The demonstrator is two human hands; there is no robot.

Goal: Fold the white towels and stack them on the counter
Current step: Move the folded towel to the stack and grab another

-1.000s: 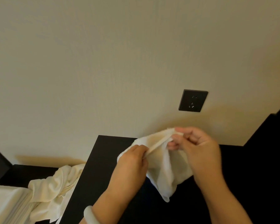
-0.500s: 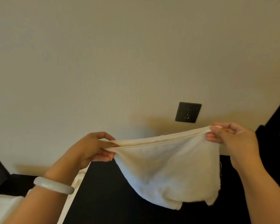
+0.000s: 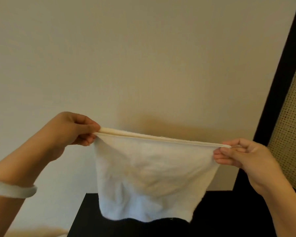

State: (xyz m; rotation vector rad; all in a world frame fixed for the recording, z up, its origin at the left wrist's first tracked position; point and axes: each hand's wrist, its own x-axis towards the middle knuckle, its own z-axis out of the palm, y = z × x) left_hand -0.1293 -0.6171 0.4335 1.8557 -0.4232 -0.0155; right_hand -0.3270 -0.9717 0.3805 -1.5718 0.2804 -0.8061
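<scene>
Stretched out flat at last

Half a second ago the white towel sagged; now the left hand and right hand each pinch a top corner, hem taut, cloth hanging above the near dark counter. Probably ready for the first fold.

1 head camera faces the near wall.

You face a plain cream wall that fills most of the view, with a soft brownish shadow near its centre. At 6 o'clock a black counter meets the wall's foot. From 1 to 4 o'clock a dark frame slants down, with a perforated cane panel just beyond it at 3 o'clock.
</scene>
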